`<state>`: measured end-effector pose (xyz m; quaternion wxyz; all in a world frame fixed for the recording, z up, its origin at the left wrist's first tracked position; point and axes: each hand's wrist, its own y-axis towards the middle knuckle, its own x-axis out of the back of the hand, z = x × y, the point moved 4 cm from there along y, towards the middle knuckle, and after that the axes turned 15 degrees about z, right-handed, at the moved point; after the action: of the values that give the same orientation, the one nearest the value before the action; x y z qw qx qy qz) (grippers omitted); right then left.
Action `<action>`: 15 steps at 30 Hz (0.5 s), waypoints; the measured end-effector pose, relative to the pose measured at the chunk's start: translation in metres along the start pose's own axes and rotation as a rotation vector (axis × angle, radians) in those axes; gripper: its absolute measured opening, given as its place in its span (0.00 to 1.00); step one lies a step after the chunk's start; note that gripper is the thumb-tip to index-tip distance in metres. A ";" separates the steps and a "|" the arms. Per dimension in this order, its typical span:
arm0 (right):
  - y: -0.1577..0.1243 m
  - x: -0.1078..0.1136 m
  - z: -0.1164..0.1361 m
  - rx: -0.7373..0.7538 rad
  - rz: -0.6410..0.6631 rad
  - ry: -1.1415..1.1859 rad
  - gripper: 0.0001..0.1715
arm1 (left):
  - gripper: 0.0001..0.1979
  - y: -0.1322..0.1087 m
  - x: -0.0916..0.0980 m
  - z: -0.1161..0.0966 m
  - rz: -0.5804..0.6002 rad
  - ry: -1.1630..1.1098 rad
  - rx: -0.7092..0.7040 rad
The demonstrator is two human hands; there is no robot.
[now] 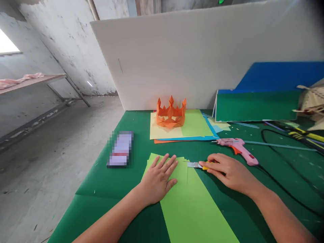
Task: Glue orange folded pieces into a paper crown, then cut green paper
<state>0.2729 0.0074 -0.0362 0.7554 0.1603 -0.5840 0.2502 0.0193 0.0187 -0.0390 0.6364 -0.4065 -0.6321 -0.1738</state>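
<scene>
A light green sheet of paper (194, 206) lies on the green tabletop, apparently folded, with uneven edges at its far end. Spread flat across its far left part is my left hand (159, 179), fingers apart and pressing down. My right hand (225, 170) is closed around a yellow utility knife (208, 165). The knife's metal blade points left, and its tip meets the paper near the far right edge. Part of the knife's handle is hidden by my fingers.
Beyond the paper, an orange paper crown (171, 113) stands on stacked coloured sheets (197, 125). A pink glue gun (239, 148) with a black cord lies right of them. A blurred phone (120, 149) rests at left. A white board (177, 57) rises behind the table.
</scene>
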 end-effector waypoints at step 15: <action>0.005 0.001 0.004 0.040 -0.066 -0.084 0.21 | 0.33 0.000 -0.001 -0.001 -0.009 0.023 0.020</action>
<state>0.2674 0.0098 -0.0344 0.7348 0.2049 -0.6044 0.2298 0.0201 0.0177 -0.0398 0.6469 -0.3950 -0.6284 -0.1750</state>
